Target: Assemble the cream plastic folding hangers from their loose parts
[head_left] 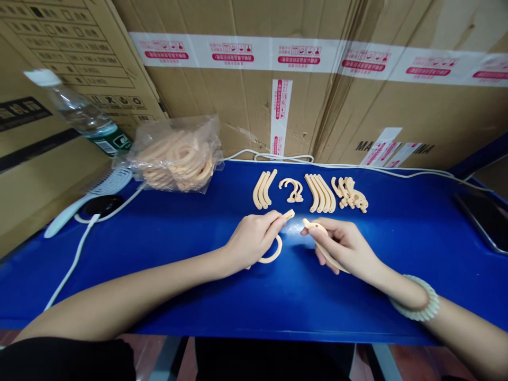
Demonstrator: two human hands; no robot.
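My left hand [254, 238] is closed round a beige plastic hanger part; one slotted end pokes out past the fingertips, and a curved hook [280, 248] shows below the fingers. How the two join is hidden by the hand. Just to the right, my right hand [337, 243] pinches a curved beige hanger arm [317, 226], its narrow end pointing towards the left hand's piece. A small gap separates the two pieces. Beyond the hands lie curved arms [263, 190], a few hooks [293, 189], a second row of arms [319, 193] and a pile of hooks [350, 193].
A clear bag [178, 153] of beige parts sits at the back left of the blue table [222, 307]. Near it are a bottle [85, 114], a hairbrush [91, 193] and a black disc [103, 205] with white cable. A phone [482, 219] lies right; cartons [246, 106] stand behind.
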